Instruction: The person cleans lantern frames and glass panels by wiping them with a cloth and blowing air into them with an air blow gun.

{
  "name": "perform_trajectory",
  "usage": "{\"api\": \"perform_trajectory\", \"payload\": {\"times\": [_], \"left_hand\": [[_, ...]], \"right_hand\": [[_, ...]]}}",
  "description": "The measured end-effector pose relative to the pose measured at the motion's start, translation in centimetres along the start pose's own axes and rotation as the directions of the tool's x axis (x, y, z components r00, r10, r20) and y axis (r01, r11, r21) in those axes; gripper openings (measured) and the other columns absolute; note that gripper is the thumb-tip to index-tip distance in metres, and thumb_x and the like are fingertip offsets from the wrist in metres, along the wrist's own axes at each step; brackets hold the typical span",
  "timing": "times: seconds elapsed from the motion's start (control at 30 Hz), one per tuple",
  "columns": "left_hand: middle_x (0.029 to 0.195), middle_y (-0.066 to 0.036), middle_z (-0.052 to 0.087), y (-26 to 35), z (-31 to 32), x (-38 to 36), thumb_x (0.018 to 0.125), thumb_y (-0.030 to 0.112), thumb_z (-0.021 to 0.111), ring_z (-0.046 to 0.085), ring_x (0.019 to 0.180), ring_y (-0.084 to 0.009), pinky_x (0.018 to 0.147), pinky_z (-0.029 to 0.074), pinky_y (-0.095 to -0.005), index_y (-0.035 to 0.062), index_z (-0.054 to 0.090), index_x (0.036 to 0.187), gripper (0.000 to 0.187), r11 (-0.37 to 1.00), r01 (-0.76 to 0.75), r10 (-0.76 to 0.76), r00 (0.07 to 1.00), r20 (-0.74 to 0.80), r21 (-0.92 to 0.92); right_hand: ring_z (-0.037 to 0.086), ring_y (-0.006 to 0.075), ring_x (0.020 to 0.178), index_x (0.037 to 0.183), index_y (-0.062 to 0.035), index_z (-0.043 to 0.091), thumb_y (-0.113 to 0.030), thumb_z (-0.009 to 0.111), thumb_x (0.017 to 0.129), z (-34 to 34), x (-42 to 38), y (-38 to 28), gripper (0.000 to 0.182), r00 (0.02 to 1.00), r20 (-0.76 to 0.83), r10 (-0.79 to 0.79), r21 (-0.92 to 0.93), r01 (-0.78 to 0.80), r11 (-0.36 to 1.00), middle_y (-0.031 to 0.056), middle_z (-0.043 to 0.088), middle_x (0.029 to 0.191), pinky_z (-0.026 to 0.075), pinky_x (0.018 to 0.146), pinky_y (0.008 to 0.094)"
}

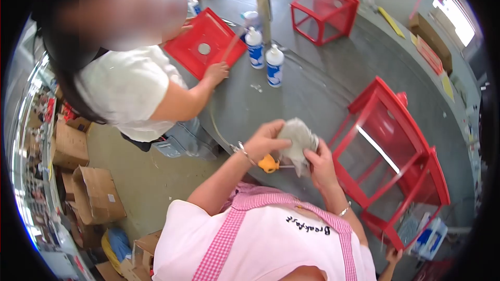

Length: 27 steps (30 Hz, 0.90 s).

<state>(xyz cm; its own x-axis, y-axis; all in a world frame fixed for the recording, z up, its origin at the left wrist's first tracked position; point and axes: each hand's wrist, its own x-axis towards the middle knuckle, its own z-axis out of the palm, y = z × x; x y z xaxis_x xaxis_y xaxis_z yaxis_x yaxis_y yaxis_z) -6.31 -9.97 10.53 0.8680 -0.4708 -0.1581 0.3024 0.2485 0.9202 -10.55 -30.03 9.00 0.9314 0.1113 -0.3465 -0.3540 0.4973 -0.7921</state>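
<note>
In front of my chest, both hands hold a crumpled pale grey cloth (298, 140). My left hand (264, 141) pinches its left side with thumb and fingers. My right hand (323, 166) grips the opposite edge. Just below my left hand is an orange tool (269, 164) with a thin metal shaft, lying at the near edge of the grey table (312, 91). To the right of my right hand, a red lantern-like frame (388, 140) with clear panes lies on its side.
Two white-and-blue bottles (274, 66) stand beside a post (261, 5). Across the table, a co-worker (140, 88) handles a red square panel (205, 41). Another red frame (324, 13) sits farther back. Cardboard boxes (98, 195) stand on the floor at left.
</note>
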Motion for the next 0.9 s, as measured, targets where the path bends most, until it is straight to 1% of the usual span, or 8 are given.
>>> {"api": "perform_trajectory", "payload": {"times": [0.1,0.2,0.23,0.33,0.47,0.6,0.8,0.9], "left_hand": [[0.106,-0.003,0.065,2.0,0.0,-0.7,0.084,-0.001,0.065,0.061,0.098,-0.009,0.083,0.049,-0.0237,0.002,0.061,0.115,0.032,0.987,-0.162,0.162,0.98,0.112,-0.006],[0.107,-0.004,0.064,2.2,-0.2,-1.1,0.083,-0.005,0.062,0.06,0.099,-0.0086,0.082,0.048,-0.0226,0.0017,0.059,0.118,0.035,0.941,-0.337,0.336,0.902,0.27,-0.044],[0.107,-0.004,0.064,1.8,-0.2,-1.1,0.083,-0.006,0.061,0.06,0.099,-0.0088,0.082,0.048,-0.0226,0.0015,0.059,0.118,0.036,0.959,-0.283,0.281,0.934,0.221,-0.024],[0.107,-0.004,0.064,0.8,-0.5,-0.4,0.082,-0.009,0.057,0.06,0.1,-0.0091,0.082,0.048,-0.0226,0.0011,0.058,0.119,0.039,0.984,-0.175,0.173,0.978,0.119,0.01],[0.109,-0.005,0.063,-1.5,-1.3,0.3,0.08,-0.01,0.053,0.06,0.101,-0.0106,0.083,0.048,-0.0237,0.002,0.055,0.123,0.045,0.943,-0.135,0.211,0.95,0.23,-0.304],[0.112,-0.006,0.062,-3.3,-0.8,0.5,0.084,-0.003,0.05,0.062,0.102,-0.0146,0.087,0.05,-0.0275,0.003,0.05,0.13,0.047,0.908,-0.058,0.139,0.976,0.166,-0.415],[0.128,-0.013,0.058,-4.2,1.4,-0.6,0.1,0.044,0.046,0.056,0.119,-0.0249,0.104,0.042,-0.043,0.0043,0.042,0.142,0.058,0.734,0.117,-0.057,0.992,0.11,-0.669],[0.127,-0.011,0.059,-5.7,1.3,-0.7,0.099,0.04,0.053,0.056,0.12,-0.0238,0.105,0.041,-0.0432,0.0038,0.045,0.139,0.055,0.756,0.159,-0.098,0.987,0.131,-0.635]], "right_hand": [[0.061,0.0135,0.09,0.12,0.0001,0.056,0.003,0.056,0.089,1.0,-1.3,-3.4,0.031,0.949,0.159,-0.274,-0.287,0.31,0.906,0.0065,0.064,0.105,0.05,0.079,0.0273],[0.057,0.0076,0.084,0.112,-0.002,0.061,0.005,0.053,0.089,0.5,-1.6,-4.6,0.025,0.625,0.552,-0.552,-0.5,0.778,0.38,0.0016,0.061,0.098,0.046,0.07,0.0216],[0.057,0.0076,0.084,0.112,-0.002,0.061,0.005,0.053,0.089,0.6,-1.7,-4.3,0.025,0.626,0.55,-0.553,-0.502,0.777,0.38,0.0016,0.061,0.098,0.046,0.07,0.0216],[0.055,0.0056,0.083,0.105,-0.0028,0.064,0.01,0.047,0.088,1.4,-1.9,-2.9,0.027,0.876,0.257,-0.409,-0.347,0.478,0.807,-0.0007,0.059,0.094,0.043,0.068,0.0186],[0.053,0.0056,0.081,0.099,-0.0025,0.065,0.013,0.043,0.086,1.0,-2.4,-3.3,0.03,0.942,0.234,-0.24,-0.236,0.295,0.926,-0.0009,0.058,0.09,0.041,0.067,0.0181],[0.053,0.0068,0.08,0.091,-0.0024,0.065,0.011,0.042,0.084,0.2,-1.6,-2.7,0.028,0.88,0.299,-0.369,-0.376,0.465,0.802,0.0002,0.059,0.088,0.041,0.068,0.0196],[0.055,0.0139,0.085,0.084,0.0002,0.065,0.014,0.04,0.072,-0.1,-1.0,-1.9,0.031,0.888,0.225,-0.4,-0.427,0.459,0.779,0.0049,0.058,0.088,0.043,0.078,0.0246],[0.055,0.014,0.085,0.084,0.0011,0.065,0.014,0.039,0.071,0.6,-0.9,-1.9,0.031,0.868,0.206,-0.452,-0.442,0.495,0.748,0.0051,0.058,0.089,0.043,0.077,0.0247]]}}
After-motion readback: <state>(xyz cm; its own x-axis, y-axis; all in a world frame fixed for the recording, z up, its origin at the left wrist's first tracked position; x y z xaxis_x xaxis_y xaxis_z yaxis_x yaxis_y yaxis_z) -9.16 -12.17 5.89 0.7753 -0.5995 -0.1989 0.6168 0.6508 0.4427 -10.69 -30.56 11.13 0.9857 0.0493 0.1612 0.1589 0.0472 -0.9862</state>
